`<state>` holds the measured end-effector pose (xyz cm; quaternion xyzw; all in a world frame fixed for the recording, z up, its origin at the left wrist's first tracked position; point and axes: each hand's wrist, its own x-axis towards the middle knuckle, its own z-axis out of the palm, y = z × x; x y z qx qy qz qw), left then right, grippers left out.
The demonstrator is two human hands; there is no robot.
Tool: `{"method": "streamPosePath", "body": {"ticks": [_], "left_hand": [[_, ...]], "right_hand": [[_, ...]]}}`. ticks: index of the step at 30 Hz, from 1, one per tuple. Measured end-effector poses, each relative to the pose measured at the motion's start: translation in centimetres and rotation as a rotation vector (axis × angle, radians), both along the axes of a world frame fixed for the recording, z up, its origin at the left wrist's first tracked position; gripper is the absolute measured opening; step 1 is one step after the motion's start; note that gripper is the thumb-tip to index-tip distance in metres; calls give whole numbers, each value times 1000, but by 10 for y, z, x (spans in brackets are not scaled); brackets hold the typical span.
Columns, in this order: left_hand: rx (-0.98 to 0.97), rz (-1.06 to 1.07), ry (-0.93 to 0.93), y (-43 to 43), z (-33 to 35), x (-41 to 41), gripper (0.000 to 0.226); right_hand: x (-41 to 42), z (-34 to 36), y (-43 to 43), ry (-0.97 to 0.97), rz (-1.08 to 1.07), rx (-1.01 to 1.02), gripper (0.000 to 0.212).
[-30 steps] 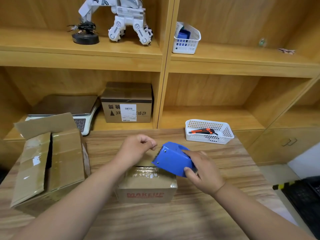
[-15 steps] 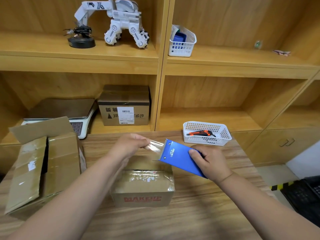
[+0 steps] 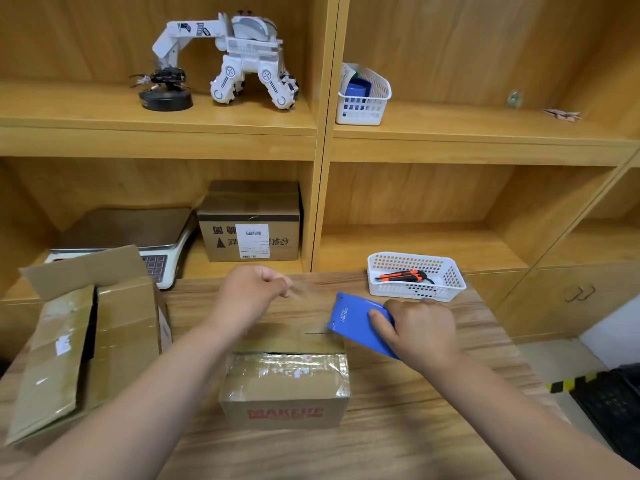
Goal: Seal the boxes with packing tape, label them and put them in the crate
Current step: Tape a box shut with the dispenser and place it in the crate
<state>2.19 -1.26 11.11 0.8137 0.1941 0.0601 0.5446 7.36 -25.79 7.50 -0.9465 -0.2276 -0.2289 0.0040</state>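
Observation:
A small cardboard box (image 3: 284,389) with red lettering on its front stands on the wooden table (image 3: 398,427), its near top half covered in shiny clear tape. Above its far side my left hand (image 3: 251,294) pinches the end of a clear tape strip (image 3: 304,291). The strip stretches right to the blue tape dispenser (image 3: 355,322), which my right hand (image 3: 419,332) grips just past the box's far right corner.
A bigger open cardboard box (image 3: 86,337) lies at the left of the table. A white basket (image 3: 415,277) with an orange-black cutter stands at the back right. A labelled box (image 3: 251,221) and a scale (image 3: 124,237) sit on the shelf behind. A black crate (image 3: 616,407) is on the floor, right.
My hands have drawn apart: the dispenser moved right and the left hand stayed near the box's far side, so a longer strip of tape is pulled out between them.

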Motion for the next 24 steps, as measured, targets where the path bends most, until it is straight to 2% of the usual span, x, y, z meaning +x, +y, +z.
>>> {"method": "streamPosePath", "body": {"ticks": [7,14,16,20,22,24], "left_hand": [[430,29,-90,-36,-10,-1,26],[757,42,-116,-58,-29,1,25],[774,69,-140,-54,-33,1,21],[802,79,-279,-51,-37,0,11],[748,102,-345,-50,-32,-3,11],[625,158,-332,-47,-25,-5,11]], "right_hand": [[8,3,27,-85,-50,-35,43],[20,-2,45,27,-82,-41,65],[26,0,46,5,-101,-55,65],[42,-4,42,-38,-123,-130,48],[47,-9,36,103,-163,-164,45],[55,-21,23,229,-207,-193,46]]}}
